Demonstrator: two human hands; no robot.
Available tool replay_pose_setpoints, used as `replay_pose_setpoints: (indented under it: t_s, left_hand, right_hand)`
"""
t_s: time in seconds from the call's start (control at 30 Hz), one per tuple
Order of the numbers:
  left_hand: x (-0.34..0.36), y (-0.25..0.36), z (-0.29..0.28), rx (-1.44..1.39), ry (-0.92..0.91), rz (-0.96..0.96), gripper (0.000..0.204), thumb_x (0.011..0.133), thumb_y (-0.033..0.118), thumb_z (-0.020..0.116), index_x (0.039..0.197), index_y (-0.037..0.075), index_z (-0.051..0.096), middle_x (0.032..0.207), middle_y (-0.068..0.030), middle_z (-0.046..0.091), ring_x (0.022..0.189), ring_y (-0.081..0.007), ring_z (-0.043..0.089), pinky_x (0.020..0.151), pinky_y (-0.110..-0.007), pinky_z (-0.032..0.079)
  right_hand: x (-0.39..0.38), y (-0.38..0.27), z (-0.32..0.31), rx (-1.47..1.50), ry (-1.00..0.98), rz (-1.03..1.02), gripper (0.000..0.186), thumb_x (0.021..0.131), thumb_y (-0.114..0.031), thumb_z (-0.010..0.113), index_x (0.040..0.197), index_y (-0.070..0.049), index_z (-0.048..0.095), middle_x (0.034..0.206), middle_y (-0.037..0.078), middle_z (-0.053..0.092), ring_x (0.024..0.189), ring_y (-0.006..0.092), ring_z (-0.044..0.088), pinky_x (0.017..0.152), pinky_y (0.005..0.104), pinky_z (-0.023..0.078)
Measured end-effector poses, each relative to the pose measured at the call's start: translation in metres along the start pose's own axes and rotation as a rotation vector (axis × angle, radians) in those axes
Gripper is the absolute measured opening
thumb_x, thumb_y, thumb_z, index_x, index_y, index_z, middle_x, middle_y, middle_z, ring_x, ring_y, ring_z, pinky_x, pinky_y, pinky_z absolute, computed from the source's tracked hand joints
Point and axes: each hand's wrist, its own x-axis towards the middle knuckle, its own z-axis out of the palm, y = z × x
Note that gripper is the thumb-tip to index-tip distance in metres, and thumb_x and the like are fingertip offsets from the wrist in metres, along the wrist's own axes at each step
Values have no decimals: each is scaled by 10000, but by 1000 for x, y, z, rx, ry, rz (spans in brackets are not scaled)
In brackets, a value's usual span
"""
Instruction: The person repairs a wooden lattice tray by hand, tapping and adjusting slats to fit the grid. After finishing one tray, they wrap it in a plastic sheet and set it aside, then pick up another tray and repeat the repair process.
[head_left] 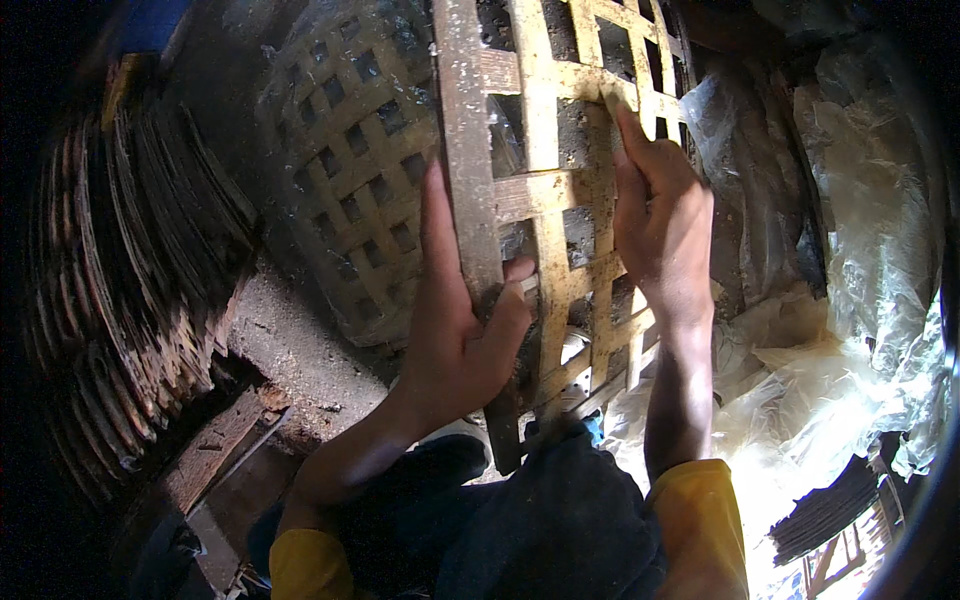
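Observation:
A lattice panel (547, 130) woven from flat, pale bamboo-like strips stands tilted in front of me, with a darker wooden bar (464, 120) along its left side. My left hand (465, 335) is closed round that bar near its lower part, the thumb over the front and one finger up along the outer side. On the right half of the weave, my right hand (660, 220) presses a strip with its forefinger and thumb. The other fingers of that hand are curled and partly hidden. The panel's lower end comes down by my knees.
A second woven lattice (375, 190), seemingly under clear plastic, lies behind on the left. Stacked thin, rough-edged sheets (130, 270) fill the far left. Crumpled clear plastic (860, 220) is heaped on the right. Wooden pieces (215, 450) lie at lower left on gritty ground (300, 345).

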Motion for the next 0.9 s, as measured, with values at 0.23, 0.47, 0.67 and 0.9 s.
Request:
replay_pose_setpoints:
  t_s: [0.23,0.47,0.67,0.9]
  left_hand:
    - [-5,-5,-2,4,4,26,868,999,73,475,1573,-56,-163,1603,-377,115,1479,-418,293,1196,-502,293]
    - [-6,-9,-5,28,-8,-12,865,987,54,462,1574,-55,-163,1613,-364,93,1487,-425,273,1207,-508,270]
    - [-4,-5,-1,-41,9,-21,861,979,50,446,1579,-39,-166,1609,-360,104,1482,-409,275,1203,-510,275]
    - [-9,-11,-9,114,-3,-35,893,947,34,443,1590,-5,-176,1621,-337,101,1466,-399,326,1162,-485,362]
  right_hand:
    - [13,9,5,-39,-74,-32,384,990,-63,593,1367,-98,658,788,168,618,664,245,611,638,374,499]
    - [5,-8,4,20,-53,22,375,996,-87,590,1365,-91,659,795,191,640,677,230,645,655,375,516]
    - [52,3,6,-9,-88,-26,359,1011,-138,589,1355,-60,654,867,244,693,714,211,708,664,367,527]
    - [18,-9,8,33,-89,60,351,999,-142,599,1332,-59,670,910,249,696,812,244,733,723,380,539]
